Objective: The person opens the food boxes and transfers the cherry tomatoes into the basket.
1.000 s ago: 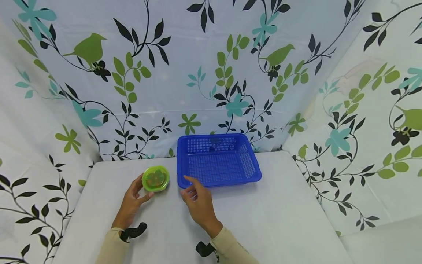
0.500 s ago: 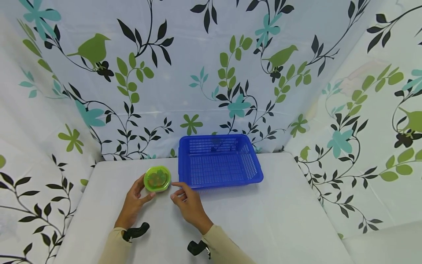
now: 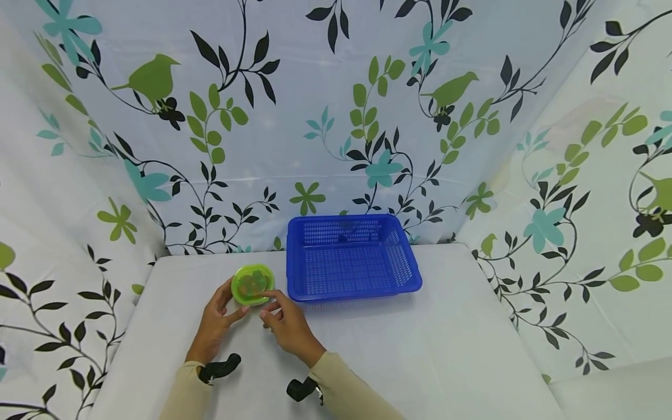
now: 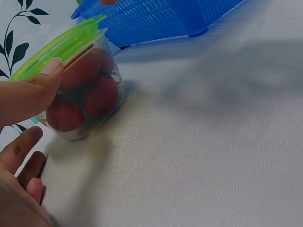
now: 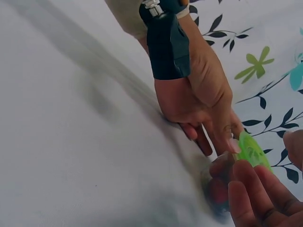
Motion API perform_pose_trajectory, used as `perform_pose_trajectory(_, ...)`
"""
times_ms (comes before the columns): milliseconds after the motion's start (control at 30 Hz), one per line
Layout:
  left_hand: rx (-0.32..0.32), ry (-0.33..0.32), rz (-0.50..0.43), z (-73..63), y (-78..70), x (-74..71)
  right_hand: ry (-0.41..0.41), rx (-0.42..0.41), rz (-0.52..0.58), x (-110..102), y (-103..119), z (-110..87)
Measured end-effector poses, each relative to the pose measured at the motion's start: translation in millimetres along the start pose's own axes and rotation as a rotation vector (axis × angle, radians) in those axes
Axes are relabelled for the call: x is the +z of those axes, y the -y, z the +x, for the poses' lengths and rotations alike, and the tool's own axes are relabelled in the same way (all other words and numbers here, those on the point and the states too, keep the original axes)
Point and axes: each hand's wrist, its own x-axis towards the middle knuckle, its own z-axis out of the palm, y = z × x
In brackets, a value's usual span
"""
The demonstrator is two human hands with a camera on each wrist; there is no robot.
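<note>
A small clear plastic container (image 4: 78, 101) with a bright green lid (image 3: 251, 279) stands on the white table. Through its side in the left wrist view I see several round red fruits (image 4: 101, 95). My left hand (image 3: 214, 324) holds the container from the left, its thumb at the lid's edge. From the right, my right hand (image 3: 291, 326) reaches in, its index finger stretched over the lid and the other fingers loosely bent. In the right wrist view its fingertips (image 5: 244, 170) overlap the container near the lid's edge.
A blue perforated plastic basket (image 3: 346, 296) sits at the back of the table (image 3: 446, 350), just right of the container. Behind it hangs a white curtain (image 3: 294, 146) printed with leaves and birds. Each wrist wears a black camera mount (image 3: 220, 367).
My right hand has moved left from the basket's front corner to the container, its index finger now over the lid. My left hand keeps its hold; the view has shifted slightly.
</note>
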Motion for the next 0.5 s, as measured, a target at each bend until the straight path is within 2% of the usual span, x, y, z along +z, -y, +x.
perform_pose_trajectory(300, 0.015, -0.003, -0.011, 1.2, 2.0, -1.9, -0.013, 0.018, 0.020, 8, -11, 13.7)
perform_pose_trajectory(500, 0.018, -0.010, -0.015, 2.3, 2.6, -0.5, -0.065, 0.034, -0.012, 14, -15, 24.0)
